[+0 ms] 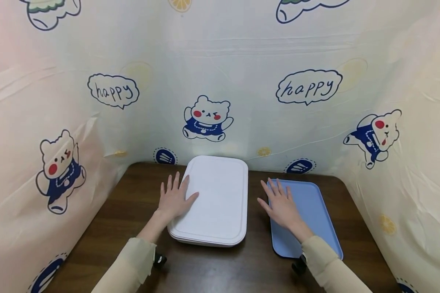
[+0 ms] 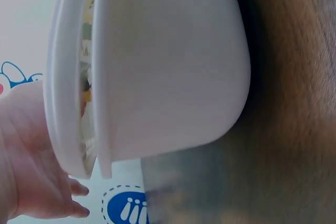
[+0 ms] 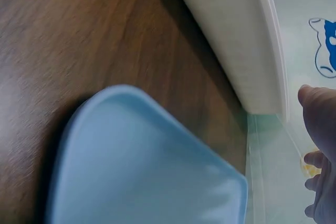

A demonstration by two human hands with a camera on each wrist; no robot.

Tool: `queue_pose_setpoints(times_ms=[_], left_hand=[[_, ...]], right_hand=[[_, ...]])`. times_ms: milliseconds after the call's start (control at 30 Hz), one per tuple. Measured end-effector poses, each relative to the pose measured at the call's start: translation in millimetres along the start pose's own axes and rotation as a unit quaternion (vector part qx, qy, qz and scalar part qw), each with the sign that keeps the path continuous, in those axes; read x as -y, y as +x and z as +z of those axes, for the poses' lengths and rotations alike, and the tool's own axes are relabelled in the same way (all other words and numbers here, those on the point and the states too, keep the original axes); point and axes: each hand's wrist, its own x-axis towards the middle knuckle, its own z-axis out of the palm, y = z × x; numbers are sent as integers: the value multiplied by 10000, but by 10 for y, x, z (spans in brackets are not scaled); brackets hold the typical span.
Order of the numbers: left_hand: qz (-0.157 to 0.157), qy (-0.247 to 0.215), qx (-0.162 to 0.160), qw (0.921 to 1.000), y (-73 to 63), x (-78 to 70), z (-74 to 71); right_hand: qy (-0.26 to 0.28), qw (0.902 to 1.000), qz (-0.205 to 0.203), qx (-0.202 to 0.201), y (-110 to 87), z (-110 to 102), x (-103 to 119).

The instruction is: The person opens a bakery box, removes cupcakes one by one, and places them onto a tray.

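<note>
A white lidded storage box [image 1: 216,203] stands upright on the table, slightly left of the middle. My left hand [image 1: 173,200] is over the left edge of its lid [image 2: 65,87], fingers spread and pointing away from me. In the left wrist view a narrow gap shows between the lid and the box wall [image 2: 173,66], with small multicoloured contents inside. Over the left part of a blue tray [image 1: 311,207], my right hand [image 1: 281,206] is held with fingers spread and nothing in them. The tray's visible surface is bare.
Brown wooden table [image 1: 117,228] lies under both things, with a strip of it between box and tray. A pale printed curtain [image 1: 249,122] with bears and "happy" bubbles encloses the back and both sides. The box's far end is close to the curtain.
</note>
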Motion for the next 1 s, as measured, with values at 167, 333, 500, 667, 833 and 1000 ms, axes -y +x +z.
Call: queue_pose_setpoints(times_ms=[167,333,500,667,833,1000], left_hand=[[-83,-123,4,9999,60,48,-36],[-135,26,99,9999,90,116,0],[-105,139,182,9997,90,141,27],[-3,22,263,9997,95,129,7],[49,-279,334,9990,163,148,-26],[-26,-918,580,9941,256,199,-56]], right_hand=[[105,9997,2,234,96,17,83],[126,9988,25,480,149,67,147],[382,9978,26,533,192,106,215],[809,9950,126,576,230,149,282],[1398,9888,384,341,253,165,304],[2434,9657,866,272,308,136,300]])
